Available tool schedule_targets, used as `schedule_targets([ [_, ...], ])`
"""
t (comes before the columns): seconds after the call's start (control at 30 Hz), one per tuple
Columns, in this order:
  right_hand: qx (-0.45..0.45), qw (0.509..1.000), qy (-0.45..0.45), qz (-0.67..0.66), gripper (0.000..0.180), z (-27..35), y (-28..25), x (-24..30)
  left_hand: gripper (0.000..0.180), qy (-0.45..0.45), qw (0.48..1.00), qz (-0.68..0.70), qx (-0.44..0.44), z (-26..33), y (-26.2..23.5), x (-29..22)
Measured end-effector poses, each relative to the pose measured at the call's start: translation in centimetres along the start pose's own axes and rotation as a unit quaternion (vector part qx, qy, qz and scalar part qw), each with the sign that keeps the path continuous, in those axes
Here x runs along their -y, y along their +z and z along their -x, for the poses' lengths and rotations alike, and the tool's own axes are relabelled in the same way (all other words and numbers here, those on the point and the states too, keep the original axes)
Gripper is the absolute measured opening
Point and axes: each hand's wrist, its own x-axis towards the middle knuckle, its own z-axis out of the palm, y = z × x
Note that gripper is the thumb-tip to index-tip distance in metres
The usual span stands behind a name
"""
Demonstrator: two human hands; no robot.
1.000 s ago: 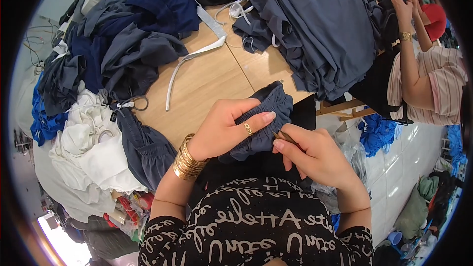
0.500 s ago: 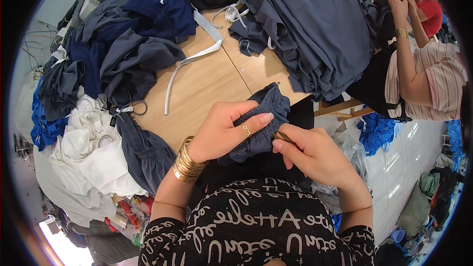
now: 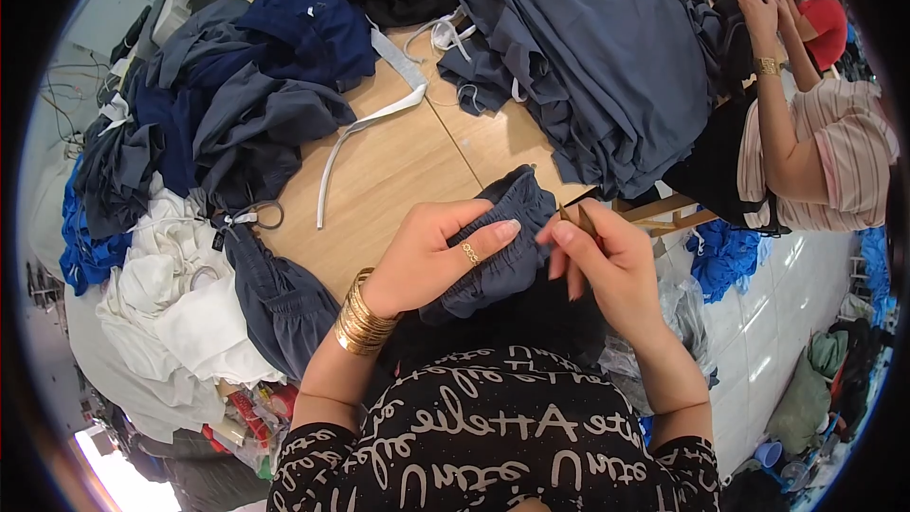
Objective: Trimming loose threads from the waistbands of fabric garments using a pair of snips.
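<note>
A dark grey garment with a gathered elastic waistband (image 3: 507, 261) is bunched up in front of my body at the table's near edge. My left hand (image 3: 441, 251) grips it, thumb on top of the gathers and fingers behind the cloth. To the right of the waistband, slightly apart from it, my right hand (image 3: 607, 261) is closed around small brass-coloured thread snips (image 3: 585, 220). Their two pointed tips stick up apart between thumb and fingers. The lower fingers of this hand are a little blurred.
A wooden table (image 3: 379, 171) carries a tall grey cloth pile (image 3: 597, 57), navy and grey garments (image 3: 256, 85) and a white strip (image 3: 370, 118). White cloth (image 3: 180, 294) hangs at the left. A co-worker in a striped top (image 3: 820, 147) stands at the right; blue cloth (image 3: 725, 251) lies on the floor.
My right hand has moved up and to the right, away from the waistband, with the snips now upright. My left hand keeps its hold, almost unmoved.
</note>
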Motion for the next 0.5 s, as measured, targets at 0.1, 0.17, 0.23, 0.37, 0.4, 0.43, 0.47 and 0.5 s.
schedule_targets([
  [0.1,-0.053,0.966,-0.179,0.177,0.021,0.3,0.3,-1.0,0.025,-0.001,1.000,0.016,0.002,0.0,0.0,0.1],
  [0.17,-0.069,0.945,-0.243,0.207,0.021,0.3,1.4,-1.0,0.025,0.000,1.000,0.006,0.001,-0.1,0.0,0.4],
  [0.23,-0.096,0.892,-0.345,0.275,0.021,0.0,1.6,-2.7,0.026,0.001,1.000,-0.004,0.000,-0.4,0.2,1.1],
  [0.37,-0.102,0.868,-0.376,0.310,0.015,-0.6,1.2,-2.6,0.026,-0.005,1.000,0.004,-0.020,-0.5,0.5,2.2],
  [0.4,-0.103,0.861,-0.383,0.317,0.013,-1.0,0.8,-2.7,0.026,-0.010,1.000,0.009,-0.021,-0.4,0.5,2.3],
  [0.43,-0.113,0.861,-0.370,0.330,0.015,-1.3,0.2,-2.7,0.026,-0.009,1.000,0.010,-0.020,-0.4,0.5,2.1],
  [0.47,-0.123,0.861,-0.357,0.342,0.018,-1.5,-0.2,-2.7,0.025,-0.013,1.000,0.021,-0.018,-0.3,0.4,1.6],
  [0.5,-0.130,0.868,-0.340,0.338,0.017,-1.5,-0.5,-2.7,0.025,-0.016,0.999,0.032,-0.016,-0.2,0.4,1.3],
])
